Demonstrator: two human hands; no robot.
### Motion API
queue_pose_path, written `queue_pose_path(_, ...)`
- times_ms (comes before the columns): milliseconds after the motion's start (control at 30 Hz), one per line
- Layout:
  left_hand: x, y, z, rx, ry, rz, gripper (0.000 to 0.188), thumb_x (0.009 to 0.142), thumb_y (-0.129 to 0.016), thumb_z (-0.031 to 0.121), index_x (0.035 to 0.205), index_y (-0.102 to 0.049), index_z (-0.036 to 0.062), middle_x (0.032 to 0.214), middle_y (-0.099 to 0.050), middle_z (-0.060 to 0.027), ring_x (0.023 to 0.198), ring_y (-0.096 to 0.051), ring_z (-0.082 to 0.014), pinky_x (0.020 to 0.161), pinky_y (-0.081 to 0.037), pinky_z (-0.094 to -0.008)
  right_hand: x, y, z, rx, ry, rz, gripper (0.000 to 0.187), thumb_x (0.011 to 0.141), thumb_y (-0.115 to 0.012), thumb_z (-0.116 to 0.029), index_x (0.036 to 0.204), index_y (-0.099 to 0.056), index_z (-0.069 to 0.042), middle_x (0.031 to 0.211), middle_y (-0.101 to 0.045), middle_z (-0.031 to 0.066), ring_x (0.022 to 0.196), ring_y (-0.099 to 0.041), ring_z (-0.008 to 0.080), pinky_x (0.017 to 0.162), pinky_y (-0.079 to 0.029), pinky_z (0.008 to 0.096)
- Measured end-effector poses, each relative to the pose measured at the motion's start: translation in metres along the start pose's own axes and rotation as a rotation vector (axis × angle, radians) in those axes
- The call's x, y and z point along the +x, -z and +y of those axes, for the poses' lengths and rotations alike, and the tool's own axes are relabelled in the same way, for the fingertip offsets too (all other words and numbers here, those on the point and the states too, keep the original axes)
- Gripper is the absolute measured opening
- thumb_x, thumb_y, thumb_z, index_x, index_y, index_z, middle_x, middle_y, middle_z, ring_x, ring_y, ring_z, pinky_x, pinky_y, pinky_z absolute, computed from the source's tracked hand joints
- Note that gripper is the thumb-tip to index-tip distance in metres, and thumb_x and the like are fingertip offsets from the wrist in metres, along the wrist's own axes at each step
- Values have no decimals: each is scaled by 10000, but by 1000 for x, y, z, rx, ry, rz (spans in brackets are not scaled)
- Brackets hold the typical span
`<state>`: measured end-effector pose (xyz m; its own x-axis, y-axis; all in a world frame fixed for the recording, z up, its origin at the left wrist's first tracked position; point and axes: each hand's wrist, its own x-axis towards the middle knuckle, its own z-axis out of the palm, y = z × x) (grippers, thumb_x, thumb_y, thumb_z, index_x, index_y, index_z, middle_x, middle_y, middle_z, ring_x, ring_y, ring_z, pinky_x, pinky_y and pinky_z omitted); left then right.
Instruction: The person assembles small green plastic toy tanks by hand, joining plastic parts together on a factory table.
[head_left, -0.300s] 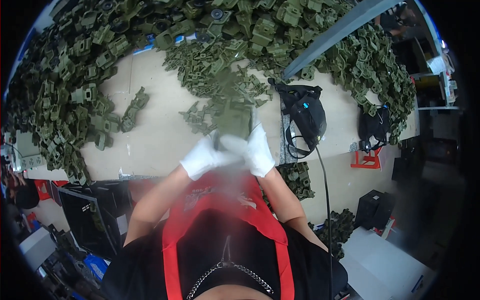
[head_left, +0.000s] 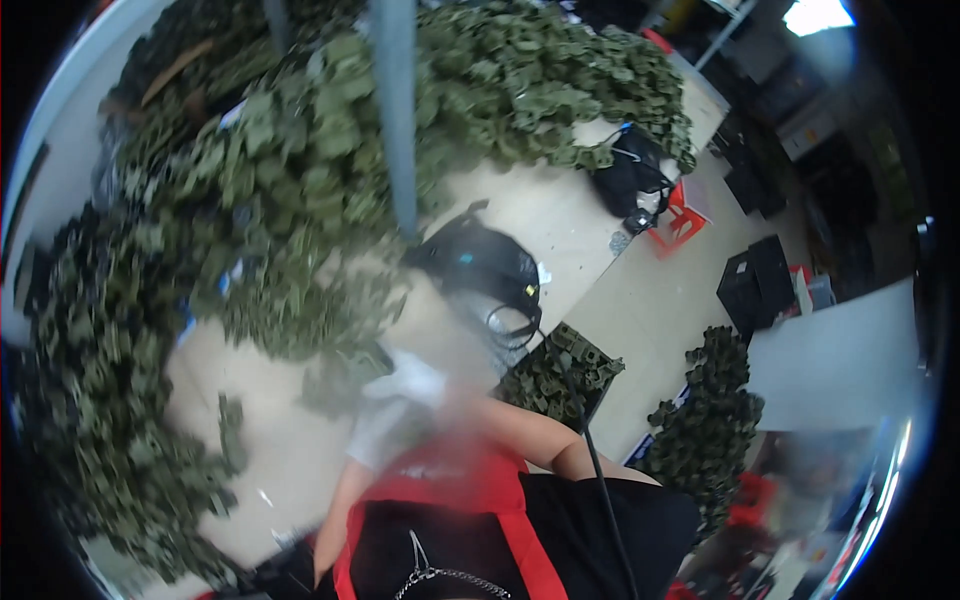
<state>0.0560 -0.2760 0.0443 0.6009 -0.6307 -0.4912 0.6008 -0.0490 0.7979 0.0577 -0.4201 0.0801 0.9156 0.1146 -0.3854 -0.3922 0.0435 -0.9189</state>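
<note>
The white-gloved left hand [head_left: 376, 428] and right hand [head_left: 412, 380] overlap front-left of the cabled black bag [head_left: 490, 262], beside a blurred olive-green part [head_left: 338, 384]; I cannot tell whether their fingers grip. Olive-green heaps [head_left: 330, 120] crowd the pale desk [head_left: 275, 400] beyond the bag.

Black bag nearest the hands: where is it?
In the head view, the black bag lies on the table above centre, right of where the grey post ends.

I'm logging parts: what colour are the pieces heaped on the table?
The heaped pieces are olive green; the head view shows them best.
</note>
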Motion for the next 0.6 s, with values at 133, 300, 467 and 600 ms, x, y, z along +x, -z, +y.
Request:
queue_pose_path(133,35,78,-74,526,-321,-90,706,925,-570,383,1471,-256,64,1384,-428,-201,1199,-503,-340,909,-476,-466,64,131,64,622,424,255,438,878,-597,-274,1226,-511,-23,1114,-579,147,981,-577,236,844,-478,319)
queue_pose_path(300,5,100,-65,-150,47,463,535,855,-688,281,1309,-482,87,1178,-589,-120,975,-633,-288,779,-505,-425,131,351,-17,1107,729,726,281,867,-627,-364,1017,-642,-126,984,-647,34,907,-602,241,821,-506,400)
queue_pose_path(467,-29,123,-60,27,25,834,470,816,-729,296,1180,-584,37,967,-652,-68,872,-628,-186,671,-511,-339,138,483,-122,844,467,997,784,861,-560,-542,1450,-279,-107,1534,-237,104,1237,-411,418,934,-405,606)
queue_pose_path(600,-62,205,-73,709,149,1538,584,721,-696,291,1232,-534,59,1165,-548,-233,1076,-529,-393,896,-456,-450,153,440,-130,311,460,1030,645,910,-572,-379,1407,-385,-11,1436,-422,114,1273,-464,299,969,-457,398)
